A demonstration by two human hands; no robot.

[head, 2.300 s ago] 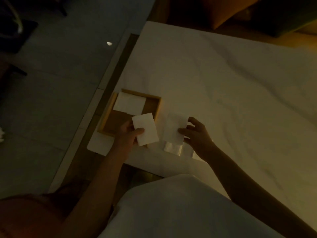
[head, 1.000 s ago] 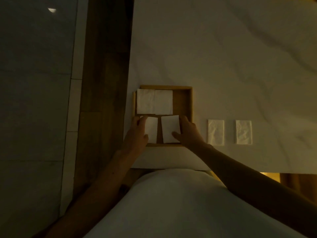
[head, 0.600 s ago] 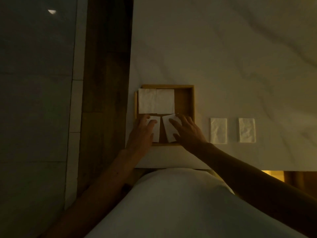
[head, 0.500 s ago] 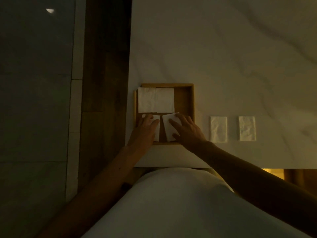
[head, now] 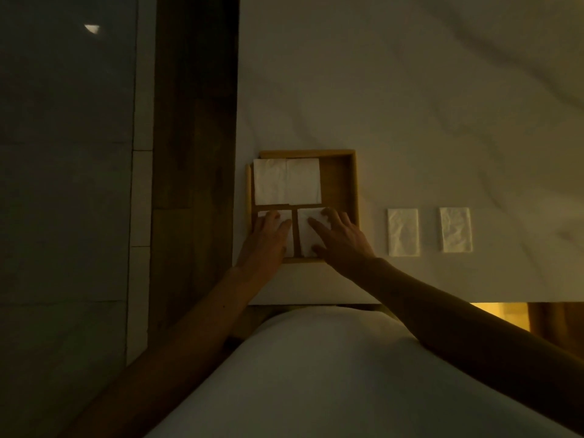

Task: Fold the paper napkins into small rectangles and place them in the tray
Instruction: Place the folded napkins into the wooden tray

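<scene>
Near-right napkin [head: 302,240] now square in tray [head: 354,184]

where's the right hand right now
In the head view, the right hand rests on the near right napkin in the wooden tray, beside the left hand.

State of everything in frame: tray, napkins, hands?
Tray: holds four napkins.
Far left napkin: folded, in tray.
Far right napkin: folded, in tray.
Near left napkin: in tray, under left hand.
Near right napkin: in tray, under right hand.
Inner table napkin: folded, untouched.
Outer table napkin: folded, untouched.
Left hand: open, pressing.
Right hand: open, pressing.
</scene>
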